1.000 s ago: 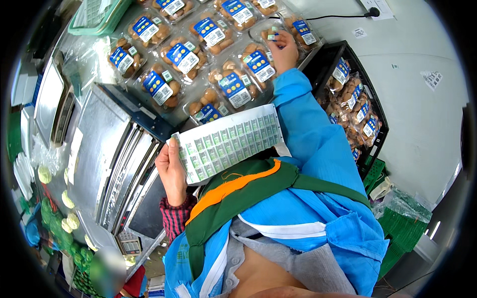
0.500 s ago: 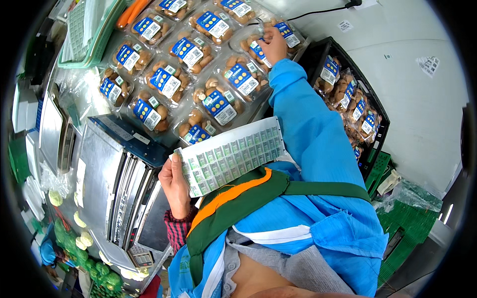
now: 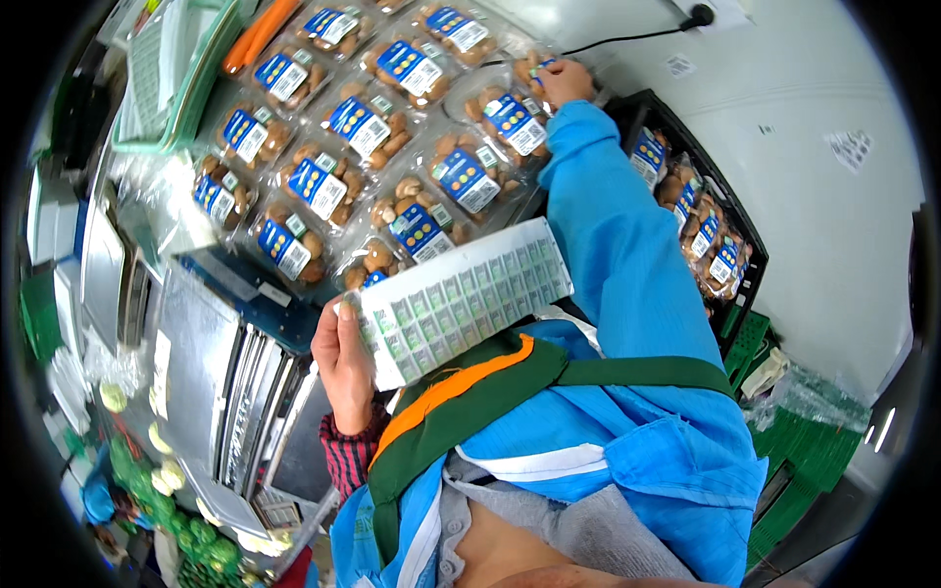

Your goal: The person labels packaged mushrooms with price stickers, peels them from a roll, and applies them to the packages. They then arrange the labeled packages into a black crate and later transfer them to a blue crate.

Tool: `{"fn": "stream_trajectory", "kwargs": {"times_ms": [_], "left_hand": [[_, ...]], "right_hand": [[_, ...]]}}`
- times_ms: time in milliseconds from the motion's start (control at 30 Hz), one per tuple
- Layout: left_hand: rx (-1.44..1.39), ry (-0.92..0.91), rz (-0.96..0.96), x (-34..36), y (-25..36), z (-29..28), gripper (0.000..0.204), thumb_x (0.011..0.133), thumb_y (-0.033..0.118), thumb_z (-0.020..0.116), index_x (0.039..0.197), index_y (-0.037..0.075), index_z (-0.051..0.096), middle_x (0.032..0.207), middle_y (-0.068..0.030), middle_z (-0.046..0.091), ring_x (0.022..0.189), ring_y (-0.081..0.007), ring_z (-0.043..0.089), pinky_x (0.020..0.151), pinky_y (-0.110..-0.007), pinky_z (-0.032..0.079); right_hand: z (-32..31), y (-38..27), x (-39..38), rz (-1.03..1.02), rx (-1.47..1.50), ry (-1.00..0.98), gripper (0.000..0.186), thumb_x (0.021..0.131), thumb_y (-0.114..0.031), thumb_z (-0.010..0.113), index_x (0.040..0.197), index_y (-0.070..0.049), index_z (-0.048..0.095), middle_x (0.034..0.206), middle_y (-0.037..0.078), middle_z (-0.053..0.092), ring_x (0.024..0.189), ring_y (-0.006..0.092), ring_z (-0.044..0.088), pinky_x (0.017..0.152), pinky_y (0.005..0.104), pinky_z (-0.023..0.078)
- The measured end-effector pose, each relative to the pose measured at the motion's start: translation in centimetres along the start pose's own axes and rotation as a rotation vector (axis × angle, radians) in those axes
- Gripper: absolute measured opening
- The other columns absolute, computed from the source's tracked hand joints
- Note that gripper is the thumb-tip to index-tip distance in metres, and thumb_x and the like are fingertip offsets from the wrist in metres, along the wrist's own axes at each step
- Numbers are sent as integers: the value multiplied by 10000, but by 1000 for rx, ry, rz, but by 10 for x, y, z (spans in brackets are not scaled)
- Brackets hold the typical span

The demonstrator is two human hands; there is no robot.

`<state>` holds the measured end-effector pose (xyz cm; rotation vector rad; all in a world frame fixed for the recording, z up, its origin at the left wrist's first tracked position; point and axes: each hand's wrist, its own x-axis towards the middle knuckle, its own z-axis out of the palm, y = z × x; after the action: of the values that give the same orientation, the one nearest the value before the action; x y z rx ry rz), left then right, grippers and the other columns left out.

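Observation:
My left hand [image 3: 343, 348] grips a white sheet [image 3: 461, 294] covered in rows of small green labels by its left end, thumb on top. At the top right my right hand [image 3: 567, 86] reaches out with fingers bent together on a clear pack of brown mushrooms [image 3: 529, 67]; what they pinch is hidden. Several similar packs [image 3: 355, 137] lie in rows beside it, most showing a blue-and-white label and a small green sticker.
A black crate [image 3: 747, 265] of mushroom packs stands at the right, near green crates [image 3: 794, 461] and a wall with a cable [image 3: 637, 35]. At the left are a green basket [image 3: 196, 93], carrots [image 3: 260, 34], metal equipment [image 3: 196, 363] and vegetables [image 3: 176, 529]. A person [image 3: 98, 495] appears low left.
My right hand has moved down from the top pack, then back up and right to the pack at the corner. The label sheet and my left hand have shifted slightly.

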<state>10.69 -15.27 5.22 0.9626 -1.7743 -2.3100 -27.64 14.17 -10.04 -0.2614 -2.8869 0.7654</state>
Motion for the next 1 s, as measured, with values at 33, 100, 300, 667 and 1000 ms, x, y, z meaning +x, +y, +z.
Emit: {"fn": "stream_trajectory", "kwargs": {"times_ms": [33, 100, 300, 667, 1000], "left_hand": [[22, 6, 21, 2, 1, -1, 249, 990, 232, 466, 976, 23, 602, 784, 56, 529, 676, -14, 411, 582, -182, 316], [134, 13, 40, 7, 6, 0, 273, 996, 251, 450, 979, 24, 600, 789, 63, 513, 684, -24, 406, 584, -194, 318], [47, -11, 24, 16, -2, -1, 323, 1012, 264, 419, 984, -16, 578, 818, 40, 521, 757, -35, 414, 649, -193, 358], [65, 1, 53, 27, 10, 20, 344, 1009, 285, 428, 1010, -8, 608, 835, 35, 554, 745, -32, 441, 642, -190, 368], [168, 113, 126, 37, -12, 1, 307, 911, 88, 606, 1191, -8, 524, 930, -17, 598, 835, -84, 571, 736, -252, 459]], "right_hand": [[-4, -6, 0, 58, 14, -31, 338, 678, -314, 760, 876, -47, 704, 825, 163, 687, 776, 292, 668, 731, 402, 522], [3, 18, 12, -35, -18, 93, 350, 671, -312, 775, 893, -55, 687, 825, 130, 686, 776, 298, 663, 712, 400, 522], [-76, -141, -85, -450, 612, -799, 274, 870, -154, 634, 1129, -64, 636, 990, 35, 655, 819, 115, 596, 682, 235, 490], [-86, -210, -203, -988, 647, -1194, 165, 803, -85, 659, 943, -5, 627, 892, 106, 629, 835, 197, 637, 706, 311, 507], [43, -141, 41, -259, 760, -479, 212, 810, -180, 697, 913, 6, 700, 840, 71, 686, 716, 137, 613, 644, 291, 491]]}}
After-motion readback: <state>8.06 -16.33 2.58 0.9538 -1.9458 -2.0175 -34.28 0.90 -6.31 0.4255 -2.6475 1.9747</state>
